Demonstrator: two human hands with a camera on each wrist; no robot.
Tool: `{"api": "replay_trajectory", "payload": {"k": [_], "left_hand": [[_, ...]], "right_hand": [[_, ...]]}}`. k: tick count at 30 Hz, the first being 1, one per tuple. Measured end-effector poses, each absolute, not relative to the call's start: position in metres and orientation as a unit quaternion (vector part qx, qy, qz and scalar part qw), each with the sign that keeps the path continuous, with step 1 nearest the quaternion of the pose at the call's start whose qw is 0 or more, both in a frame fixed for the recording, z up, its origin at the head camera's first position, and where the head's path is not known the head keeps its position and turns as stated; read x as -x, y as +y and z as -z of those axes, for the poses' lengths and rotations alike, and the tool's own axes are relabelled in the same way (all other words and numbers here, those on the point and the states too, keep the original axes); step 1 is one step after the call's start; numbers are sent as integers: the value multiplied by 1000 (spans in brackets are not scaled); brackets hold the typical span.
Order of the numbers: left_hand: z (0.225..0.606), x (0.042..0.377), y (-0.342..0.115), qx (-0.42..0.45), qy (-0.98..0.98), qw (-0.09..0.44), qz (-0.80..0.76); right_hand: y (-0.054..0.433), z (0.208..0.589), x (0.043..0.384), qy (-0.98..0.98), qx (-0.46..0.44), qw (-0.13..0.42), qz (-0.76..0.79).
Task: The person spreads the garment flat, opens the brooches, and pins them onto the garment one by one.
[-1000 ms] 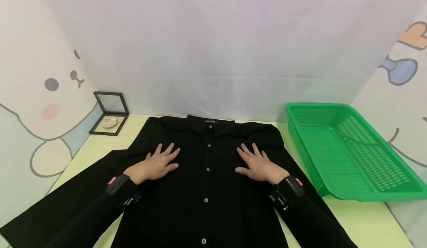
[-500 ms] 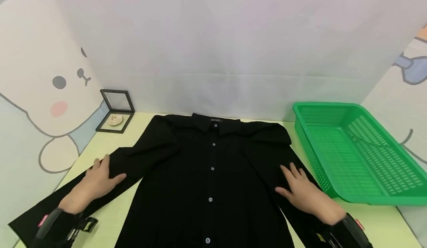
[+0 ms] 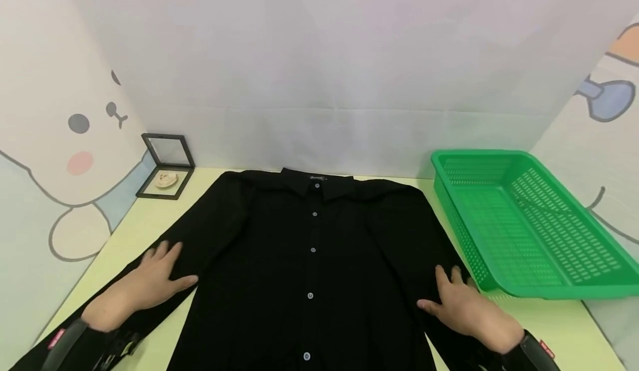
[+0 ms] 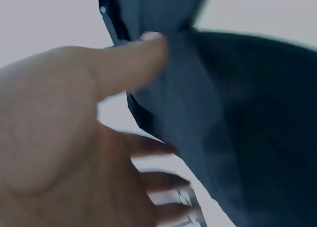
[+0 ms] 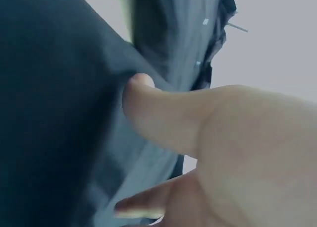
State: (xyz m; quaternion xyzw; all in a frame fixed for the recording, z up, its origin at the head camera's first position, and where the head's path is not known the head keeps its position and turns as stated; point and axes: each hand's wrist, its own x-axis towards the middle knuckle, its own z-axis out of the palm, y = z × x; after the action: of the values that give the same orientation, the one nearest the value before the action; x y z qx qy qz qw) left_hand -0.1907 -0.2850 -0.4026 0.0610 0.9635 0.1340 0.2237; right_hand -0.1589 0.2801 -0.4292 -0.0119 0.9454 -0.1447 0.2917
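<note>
A black button-up shirt [image 3: 279, 260] lies front side up on the pale yellow table [image 3: 544, 338], collar toward the back wall and sleeves angled outward. My left hand [image 3: 142, 285] rests with spread fingers over the sleeve on the left. Over the other sleeve, near the basket, lies my right hand [image 3: 466, 307], its fingers spread too. In the left wrist view the thumb [image 4: 133, 63] overlaps dark cloth. The right wrist view shows the right thumb [image 5: 158, 105] against the dark sleeve. The shirt's hem and the sleeve ends run out of the head view at the bottom.
A green plastic basket [image 3: 479, 249] stands close to the shirt's right side. At the back left, an open black-framed case [image 3: 186, 179] has a small pale item [image 3: 166, 180] in it. A white curtain [image 3: 329, 71] hangs behind the table.
Both hands have moved from the shirt's chest outward and down onto the two sleeves. The sleeve folds near the shoulders have flattened, and the left sleeve lies straighter.
</note>
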Motion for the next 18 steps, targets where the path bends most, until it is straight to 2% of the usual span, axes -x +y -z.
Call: {"api": "replay_trajectory", "payload": {"k": [4,9,15,18], "left_hand": [[403,213,-254,-145,955,180,-184],[412,252,-216,-169,955,168,-178],[428,277,-189,-165,949,216,-162],[434,279,-184,-161,944,246,-149]], "right_hand": [[268,415,180,949,90,233,190],[238,414,223,937,170,195,234],[211,437,262,943,184,191,202],[203,446,271,945,169,216,180]]}}
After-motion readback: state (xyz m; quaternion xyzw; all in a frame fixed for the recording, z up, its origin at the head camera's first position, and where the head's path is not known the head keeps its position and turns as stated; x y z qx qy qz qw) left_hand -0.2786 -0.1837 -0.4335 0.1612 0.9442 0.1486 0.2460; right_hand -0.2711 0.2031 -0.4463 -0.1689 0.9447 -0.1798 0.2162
